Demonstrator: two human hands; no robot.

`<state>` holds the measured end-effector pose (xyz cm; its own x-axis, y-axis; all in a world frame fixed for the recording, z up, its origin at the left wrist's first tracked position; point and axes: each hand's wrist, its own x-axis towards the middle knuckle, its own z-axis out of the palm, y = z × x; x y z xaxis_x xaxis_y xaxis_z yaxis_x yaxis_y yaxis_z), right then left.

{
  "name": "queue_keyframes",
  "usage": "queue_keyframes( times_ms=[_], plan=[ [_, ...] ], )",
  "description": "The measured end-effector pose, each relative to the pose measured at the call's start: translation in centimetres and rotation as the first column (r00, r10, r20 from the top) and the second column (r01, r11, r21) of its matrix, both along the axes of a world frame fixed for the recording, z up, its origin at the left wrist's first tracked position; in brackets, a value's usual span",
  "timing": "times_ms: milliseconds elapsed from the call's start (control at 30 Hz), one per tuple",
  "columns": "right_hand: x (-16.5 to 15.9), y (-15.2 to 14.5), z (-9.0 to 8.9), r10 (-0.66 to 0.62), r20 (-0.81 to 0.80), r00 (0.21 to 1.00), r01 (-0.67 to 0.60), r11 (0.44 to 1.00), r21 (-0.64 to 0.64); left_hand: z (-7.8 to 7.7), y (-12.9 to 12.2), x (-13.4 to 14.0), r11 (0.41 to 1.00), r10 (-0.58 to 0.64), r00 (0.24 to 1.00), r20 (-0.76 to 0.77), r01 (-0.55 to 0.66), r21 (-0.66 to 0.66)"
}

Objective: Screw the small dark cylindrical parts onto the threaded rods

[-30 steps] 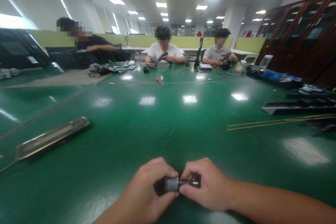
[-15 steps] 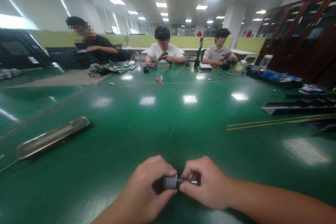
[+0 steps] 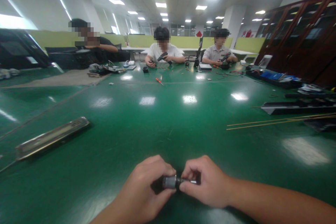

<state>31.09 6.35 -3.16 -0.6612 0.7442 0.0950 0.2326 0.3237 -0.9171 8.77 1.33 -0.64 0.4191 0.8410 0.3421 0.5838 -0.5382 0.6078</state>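
Observation:
Between my two hands, near the table's front edge, lies a small grey cylindrical part (image 3: 169,182) with a dark ridged stem and a shiny metal end. My left hand (image 3: 148,185) is closed around its thick grey body, thumb below and fingers above. On the stem side, my right hand (image 3: 206,182) pinches the dark ridged stem (image 3: 181,181) between thumb and fingers. The silver tip shows inside the curl of that hand. I cannot make out exactly what kind of part it is.
A long metal tray-like piece (image 3: 54,136) with a cord lies at left on the green table (image 3: 162,122). Thin rods (image 3: 262,122) and black metal profiles (image 3: 296,106) are at right. A red screwdriver (image 3: 159,81) lies farther off. Three people sit across the table.
My hands and the part have barely moved, keeping the same grips. At far left, the person in black has leaned a little to the right and lower.

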Motion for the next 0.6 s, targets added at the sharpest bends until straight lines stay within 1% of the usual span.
queue_keyframes(
  times_ms=[600],
  plan=[
    [0.06,-0.06,0.06,-0.022,-0.018,1.000,0.022,1.000,-0.014,-0.08,0.04,-0.32,0.999,0.001,1.000,0.015,-0.002,0.034]
  ],
)
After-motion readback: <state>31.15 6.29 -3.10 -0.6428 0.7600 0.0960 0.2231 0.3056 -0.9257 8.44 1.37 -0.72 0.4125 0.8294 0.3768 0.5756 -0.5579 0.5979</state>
